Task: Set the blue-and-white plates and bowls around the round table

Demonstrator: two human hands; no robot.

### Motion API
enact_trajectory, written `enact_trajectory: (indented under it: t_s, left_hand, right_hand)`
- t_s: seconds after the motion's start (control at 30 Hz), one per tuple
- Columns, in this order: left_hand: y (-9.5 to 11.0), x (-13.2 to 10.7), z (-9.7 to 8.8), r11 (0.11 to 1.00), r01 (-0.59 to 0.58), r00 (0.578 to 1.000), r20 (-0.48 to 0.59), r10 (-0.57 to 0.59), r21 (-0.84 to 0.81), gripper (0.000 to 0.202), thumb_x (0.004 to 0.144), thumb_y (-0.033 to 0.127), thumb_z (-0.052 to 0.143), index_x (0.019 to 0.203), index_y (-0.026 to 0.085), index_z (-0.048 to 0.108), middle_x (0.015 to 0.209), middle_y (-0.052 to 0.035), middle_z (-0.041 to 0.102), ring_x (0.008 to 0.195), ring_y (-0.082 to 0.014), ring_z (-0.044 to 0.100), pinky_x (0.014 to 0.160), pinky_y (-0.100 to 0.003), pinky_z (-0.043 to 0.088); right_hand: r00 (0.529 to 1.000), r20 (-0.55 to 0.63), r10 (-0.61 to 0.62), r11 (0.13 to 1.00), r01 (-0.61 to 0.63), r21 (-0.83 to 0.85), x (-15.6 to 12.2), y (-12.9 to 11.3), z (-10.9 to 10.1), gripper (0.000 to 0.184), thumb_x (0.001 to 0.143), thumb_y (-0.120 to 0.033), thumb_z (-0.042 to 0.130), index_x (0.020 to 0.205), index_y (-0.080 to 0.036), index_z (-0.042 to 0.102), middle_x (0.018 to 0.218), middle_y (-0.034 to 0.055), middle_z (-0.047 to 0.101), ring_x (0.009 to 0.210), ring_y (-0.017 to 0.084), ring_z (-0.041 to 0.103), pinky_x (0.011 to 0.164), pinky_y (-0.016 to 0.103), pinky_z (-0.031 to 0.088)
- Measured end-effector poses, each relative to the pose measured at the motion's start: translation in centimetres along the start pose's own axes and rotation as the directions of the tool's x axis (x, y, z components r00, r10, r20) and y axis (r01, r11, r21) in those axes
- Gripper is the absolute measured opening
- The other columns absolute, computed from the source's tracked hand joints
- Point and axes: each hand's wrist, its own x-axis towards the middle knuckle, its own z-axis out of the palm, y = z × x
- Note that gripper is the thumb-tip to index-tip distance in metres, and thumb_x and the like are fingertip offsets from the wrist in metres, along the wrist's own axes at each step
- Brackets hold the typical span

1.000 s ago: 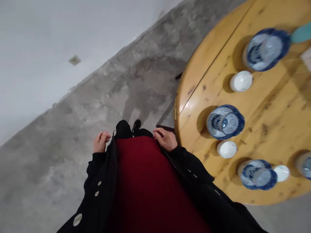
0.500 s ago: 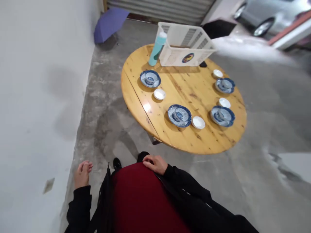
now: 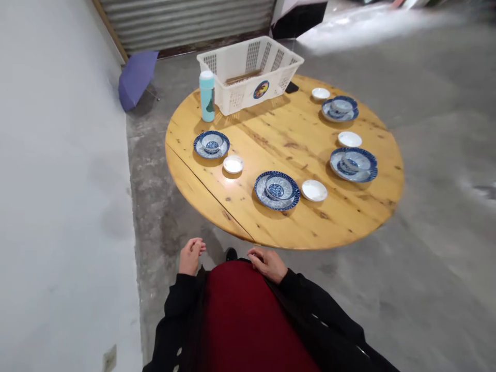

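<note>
My left hand (image 3: 192,256) hovers in front of my body, near the table's front-left edge, with loosely bent fingers and nothing in it. At the front of my red top, my right hand (image 3: 268,263) is also empty, its fingers relaxed and slightly apart. Neither hand touches the round wooden table (image 3: 287,235). Nearest to them is a blue-and-white plate (image 3: 259,195) carrying a patterned bowl (image 3: 276,191), with a small white dish (image 3: 314,191) to its right. Similar settings include a left plate (image 3: 211,145), a right plate (image 3: 353,165) and a far-right plate (image 3: 340,109), each with a bowl and a white dish nearby.
A white plastic basket (image 3: 248,99) holding thin brown sticks stands at the table's back. Beside it are a turquoise bottle (image 3: 207,98) and a black flat object (image 3: 292,87). A purple umbrella (image 3: 136,80) lies open by the left wall (image 3: 70,181); a black umbrella (image 3: 300,20) is behind.
My view has turned and come closer to the table. My left hand has moved in towards my right hand and the table's edge. The dishes stay in place.
</note>
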Motion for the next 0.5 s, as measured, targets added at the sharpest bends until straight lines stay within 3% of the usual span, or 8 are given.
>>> enact_trajectory:
  t_s: [0.1,0.23,0.4,0.5]
  left_hand:
    - [2.5,2.1,1.9,0.998,-0.042,0.998,0.051,0.039,0.039,0.033,0.070,0.060,0.065,0.079,0.029,0.067,0.080,-0.0126,0.074,0.074,-0.0288,0.073,0.065,-0.043,0.056]
    - [6.5,6.8,2.8,0.993,-0.088,0.994,0.066,0.083,0.076,0.030,0.076,0.056,0.065,0.080,0.027,0.067,0.079,-0.0109,0.073,0.070,-0.0267,0.071,0.065,-0.044,0.056]
    - [14.2,15.3,4.1,0.977,-0.156,0.987,0.048,0.151,0.142,0.016,0.088,0.033,0.059,0.085,0.018,0.064,0.077,-0.0091,0.071,0.064,-0.0185,0.067,0.063,-0.036,0.053]
    - [18.3,21.4,5.8,0.967,-0.181,0.983,0.056,0.174,0.180,0.018,0.092,0.030,0.055,0.084,0.015,0.059,0.076,-0.0082,0.069,0.062,-0.0145,0.066,0.063,-0.031,0.052]
  right_hand:
    - [0.997,-0.066,0.030,0.999,-0.028,0.034,0.9,1.1,-1.4,0.035,0.091,-0.043,0.040,0.093,-0.021,0.067,0.066,0.0026,0.070,0.060,0.019,0.065,0.060,0.029,0.047]
    - [0.987,-0.146,0.070,0.996,-0.060,0.073,1.1,2.2,-2.3,0.038,0.091,-0.044,0.039,0.093,-0.020,0.068,0.067,0.0033,0.071,0.060,0.021,0.067,0.063,0.031,0.050]
    - [0.956,-0.229,0.181,0.974,-0.142,0.180,0.9,2.7,-2.6,0.043,0.092,-0.053,0.039,0.090,-0.021,0.067,0.064,0.0035,0.070,0.056,0.022,0.068,0.058,0.032,0.052]
    - [0.912,-0.314,0.264,0.948,-0.185,0.261,1.0,2.6,-2.8,0.043,0.090,-0.058,0.043,0.091,-0.022,0.066,0.062,0.0028,0.069,0.053,0.022,0.067,0.054,0.033,0.055]
